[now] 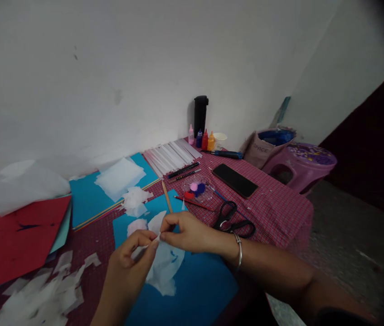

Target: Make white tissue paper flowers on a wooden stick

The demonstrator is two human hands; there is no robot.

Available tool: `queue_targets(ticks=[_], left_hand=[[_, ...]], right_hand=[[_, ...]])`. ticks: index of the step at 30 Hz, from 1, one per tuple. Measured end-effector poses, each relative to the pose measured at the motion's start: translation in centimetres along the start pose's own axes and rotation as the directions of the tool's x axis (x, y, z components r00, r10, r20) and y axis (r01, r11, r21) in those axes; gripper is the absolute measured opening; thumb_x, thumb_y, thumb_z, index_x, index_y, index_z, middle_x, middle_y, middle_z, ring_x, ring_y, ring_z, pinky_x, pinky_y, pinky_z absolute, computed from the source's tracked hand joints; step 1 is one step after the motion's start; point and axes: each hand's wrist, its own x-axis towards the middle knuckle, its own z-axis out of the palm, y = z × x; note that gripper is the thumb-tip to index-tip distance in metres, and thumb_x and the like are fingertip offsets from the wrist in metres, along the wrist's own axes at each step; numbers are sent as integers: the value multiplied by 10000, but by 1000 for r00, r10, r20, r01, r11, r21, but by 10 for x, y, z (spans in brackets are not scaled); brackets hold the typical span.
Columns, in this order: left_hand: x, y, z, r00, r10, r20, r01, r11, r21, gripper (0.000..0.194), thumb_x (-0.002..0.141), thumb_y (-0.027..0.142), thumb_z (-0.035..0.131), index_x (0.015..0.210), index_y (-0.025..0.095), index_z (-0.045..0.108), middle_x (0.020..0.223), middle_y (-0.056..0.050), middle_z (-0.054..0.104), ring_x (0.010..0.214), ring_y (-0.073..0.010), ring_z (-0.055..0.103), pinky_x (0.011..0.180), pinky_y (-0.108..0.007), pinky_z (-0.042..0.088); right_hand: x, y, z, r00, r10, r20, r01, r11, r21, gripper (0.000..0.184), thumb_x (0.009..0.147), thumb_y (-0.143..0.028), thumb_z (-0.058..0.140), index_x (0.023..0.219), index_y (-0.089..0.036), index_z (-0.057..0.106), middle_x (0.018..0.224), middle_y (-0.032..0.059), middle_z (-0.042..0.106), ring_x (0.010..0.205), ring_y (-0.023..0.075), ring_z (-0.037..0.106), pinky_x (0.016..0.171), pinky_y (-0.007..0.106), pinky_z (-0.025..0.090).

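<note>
My left hand [132, 256] and my right hand [185, 231] meet over the blue sheet [198, 290]. Both pinch a small piece of thin white paper [158, 237] between thumb and finger. Beneath them, white tissue paper [164, 267] with a few blue marks lies on the blue sheet. A pale crumpled paper wad [137, 226] sits just left of my fingertips. Beyond my right hand, a wooden pencil [167, 197] points away from me. Black-handled scissors [234, 222] rest near my right wrist, which wears a silver bangle.
Torn white paper scraps [42, 294] and a red sheet [21, 244] lie at left. A paint palette [196, 188], a phone [234, 180] and white paper strips [171, 156] lie farther back. Small paint bottles [205, 140] and a black flask [200, 115] stand by the wall. A pink stool [300, 167] is at right.
</note>
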Motion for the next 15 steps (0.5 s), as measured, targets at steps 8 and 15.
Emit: queue_targets(ticks=[8, 15], left_hand=[[8, -9, 2, 938, -340, -72, 251, 805, -537, 304, 528, 339, 786, 533, 151, 547, 786, -8, 667, 475, -91, 539, 396, -188, 396], [7, 1, 3, 916, -397, -57, 278, 731, -623, 302, 515, 325, 796, 560, 154, 550, 594, 30, 627, 432, -77, 493, 389, -176, 382]], right_hand=[[4, 0, -4, 998, 68, -10, -68, 998, 15, 73, 760, -179, 555, 701, -142, 577, 668, -24, 563, 620, 83, 504, 594, 192, 403], [5, 0, -5, 998, 57, -2, -57, 998, 13, 61, 759, -188, 552, 724, -142, 570, 694, -20, 557, 640, 86, 505, 600, 195, 396]])
